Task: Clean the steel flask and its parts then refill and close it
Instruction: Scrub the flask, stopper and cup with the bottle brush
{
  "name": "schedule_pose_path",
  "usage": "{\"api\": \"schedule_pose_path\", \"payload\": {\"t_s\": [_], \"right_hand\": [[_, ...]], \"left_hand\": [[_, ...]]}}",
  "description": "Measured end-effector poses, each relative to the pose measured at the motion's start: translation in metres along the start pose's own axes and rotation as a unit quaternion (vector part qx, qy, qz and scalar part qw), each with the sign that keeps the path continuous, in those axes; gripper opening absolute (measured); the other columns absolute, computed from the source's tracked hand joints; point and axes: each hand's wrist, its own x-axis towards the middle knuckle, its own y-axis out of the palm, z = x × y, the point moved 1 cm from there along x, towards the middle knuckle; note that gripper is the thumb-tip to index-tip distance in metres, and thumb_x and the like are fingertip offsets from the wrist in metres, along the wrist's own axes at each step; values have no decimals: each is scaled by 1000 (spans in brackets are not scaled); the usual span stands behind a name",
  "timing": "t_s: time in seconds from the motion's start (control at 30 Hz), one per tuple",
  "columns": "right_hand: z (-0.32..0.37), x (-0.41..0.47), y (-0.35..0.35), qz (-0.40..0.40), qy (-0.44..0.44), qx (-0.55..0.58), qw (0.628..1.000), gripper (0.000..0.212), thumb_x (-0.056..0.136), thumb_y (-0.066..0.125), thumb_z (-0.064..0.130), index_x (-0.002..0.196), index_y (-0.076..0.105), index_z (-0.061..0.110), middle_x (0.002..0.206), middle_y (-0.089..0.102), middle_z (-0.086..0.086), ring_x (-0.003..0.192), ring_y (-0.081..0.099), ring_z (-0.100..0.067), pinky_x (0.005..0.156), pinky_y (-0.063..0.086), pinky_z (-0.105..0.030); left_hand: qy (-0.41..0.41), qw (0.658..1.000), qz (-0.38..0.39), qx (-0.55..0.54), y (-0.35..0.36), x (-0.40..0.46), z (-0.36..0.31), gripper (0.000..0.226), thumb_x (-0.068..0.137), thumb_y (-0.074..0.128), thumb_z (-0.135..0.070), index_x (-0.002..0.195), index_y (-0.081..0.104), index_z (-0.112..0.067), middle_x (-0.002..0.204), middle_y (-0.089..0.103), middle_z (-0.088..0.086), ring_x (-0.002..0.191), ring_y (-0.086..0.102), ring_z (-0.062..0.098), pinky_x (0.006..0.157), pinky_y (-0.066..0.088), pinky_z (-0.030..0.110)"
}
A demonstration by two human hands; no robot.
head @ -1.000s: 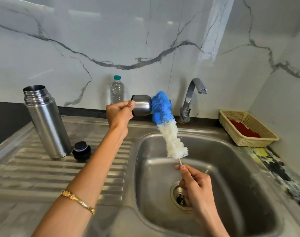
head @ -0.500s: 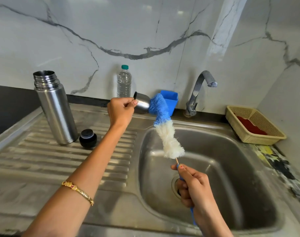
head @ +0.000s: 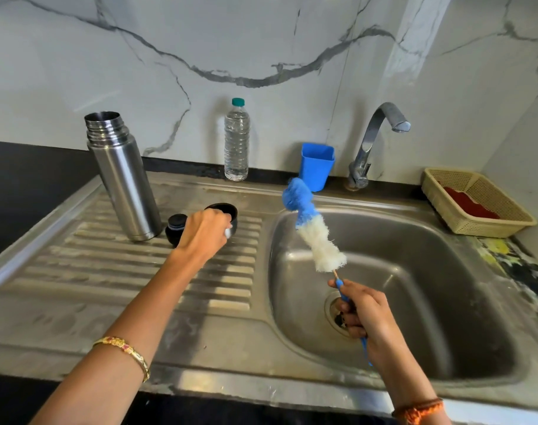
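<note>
**Down on the drainboard: cup in one grip, brush in the other**

Now curled over the flask's cup, fingers of the left hand, wrapped round the near side of it, open mouth facing up, cup down on the ribbed drainboard. Just left of that, almost touching the hand, the black stopper, sitting upright. Left again, close beside the stopper, the steel flask, standing upright with lid off and threaded neck bare.

Over to the other side: right hand clenched round the blue handle of the bottle brush, handle end poking out below the palm. Brush tilted up and to the left, white bristles near the hand, blue tuft at the top, hanging over the sink basin and touching nothing.

Along the back ledge: water bottle with green cap, blue plastic cup, tap. Far right, wicker basket with something red inside.
</note>
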Motion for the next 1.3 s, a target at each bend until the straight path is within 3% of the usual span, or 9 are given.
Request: {"api": "schedule_pose_path", "payload": {"t_s": [0.2, 0.33, 0.43, 0.53, 0.63, 0.77, 0.9, 1.13, 1.3], "right_hand": [[-3, 10, -5, -59, -128, -181, 973, 22, 92, 52, 12, 80, 70, 10, 45, 44, 3, 34, 34, -3, 39, 28, -14], [5, 15, -15, -121, -203, -323, 916, 16, 88, 59, 24, 91, 74, 17, 62, 63, 0, 70, 63, -18, 58, 38, -25], [20, 13, -21, -161, -240, -408, 866, 18, 87, 59, 28, 97, 72, 20, 73, 66, -3, 82, 63, -29, 63, 41, -29], [45, 9, -26, -197, -308, -524, 769, 22, 91, 53, 31, 100, 69, 18, 85, 69, -10, 84, 62, -33, 66, 46, -36], [82, 9, -26, -252, -392, -599, 651, 20, 91, 55, 25, 89, 66, 8, 78, 67, -16, 74, 62, -39, 55, 38, -33], [144, 14, -20, -337, -531, -597, 499, 20, 58, 78, 1, 53, 58, 2, 47, 56, -15, 39, 52, -32, 47, 23, -21], [203, 28, -9, -367, -470, -706, 383, 9, 72, 59, 2, 77, 64, 7, 69, 62, -9, 65, 58, -30, 59, 29, -30], [259, 63, 15, -314, -385, -793, 354, 14, 92, 45, 8, 92, 58, 12, 97, 66, -9, 103, 54, -31, 88, 34, -35], [283, 120, 44, -266, -369, -828, 328, 18, 94, 43, 6, 99, 59, 12, 106, 65, -9, 110, 52, -29, 97, 32, -34]], "left_hand": [[19, 999, 30, 21, 21, -5, 1, 21, 93, 47, -15, 107, 63, -11, 106, 65, 9, 98, 61, 30, 72, 44, 35], [21, 999, 33, 17, 20, -3, 2, 22, 93, 47, -14, 108, 63, -12, 104, 66, 10, 99, 60, 30, 73, 44, 35], [14, 999, 46, 4, 16, -3, 0, 19, 92, 48, -14, 102, 65, -10, 100, 65, 14, 98, 60, 32, 71, 42, 35], [22, 997, 64, -20, 8, 3, 1, 16, 90, 51, -11, 75, 56, -9, 71, 54, 10, 80, 56, 34, 62, 33, 31], [36, 989, 130, -65, 2, 18, 8, 39, 83, 64, -16, 53, 40, -11, 52, 35, 4, 63, 42, 27, 56, 29, 28], [53, 967, 229, -97, -2, 35, 13, 25, 77, 74, -26, 66, 66, -6, 62, 58, 10, 65, 51, 23, 59, 35, 27], [58, 948, 286, -124, 0, 47, 15, 35, 74, 76, -26, 59, 59, 0, 50, 49, 2, 51, 43, 14, 53, 32, 24], [71, 955, 272, -96, -3, 58, 14, 31, 74, 75, -34, 71, 70, -3, 48, 43, -4, 59, 50, 21, 51, 31, 25], [58, 972, 224, -45, 2, 52, 10, 46, 75, 73, -37, 47, 43, -17, 49, 40, -6, 61, 47, 18, 44, 25, 21]]}}
